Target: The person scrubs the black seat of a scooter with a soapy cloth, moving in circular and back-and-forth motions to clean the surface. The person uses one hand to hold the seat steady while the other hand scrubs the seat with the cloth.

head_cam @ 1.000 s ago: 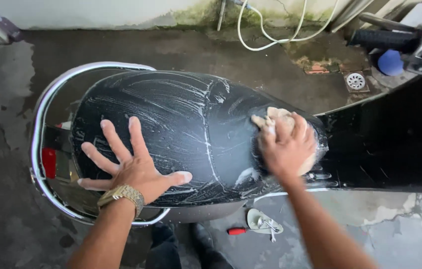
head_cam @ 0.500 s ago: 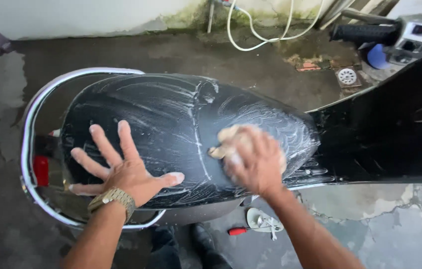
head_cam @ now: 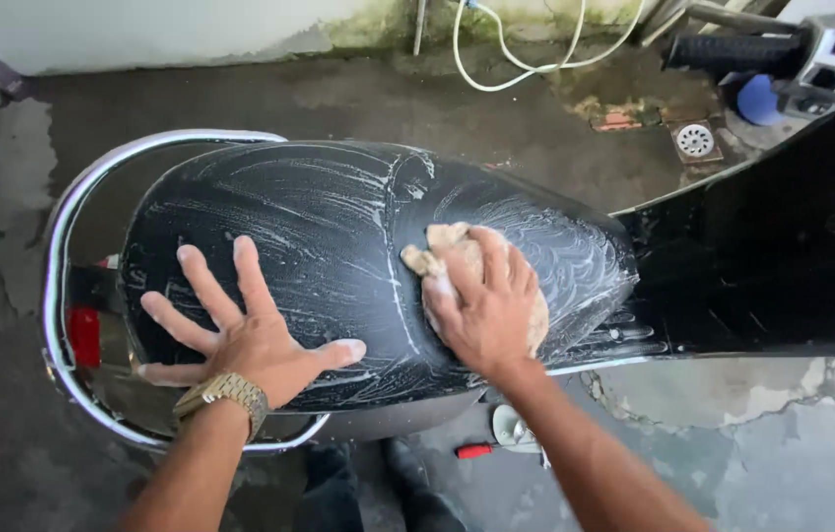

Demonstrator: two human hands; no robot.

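head view | we are mid-scrub: our right hand (head_cam: 484, 310) presses a tan, foamy sponge (head_cam: 449, 251) flat under closed fingers at the middle of the black scooter seat (head_cam: 319, 212) | our left hand (head_cam: 245, 335) lies open, fingers splayed, bracing the rear | glossy curved vinyl, streaked with white suds | next calls for firm, even strokes toward the unsoaped edges

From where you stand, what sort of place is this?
Most likely an outdoor wash spot beside a house: wet concrete floor, a floor drain and a hose along the mossy wall. A scooter's soapy seat is under the left hand and the right hand, which presses a sponge.
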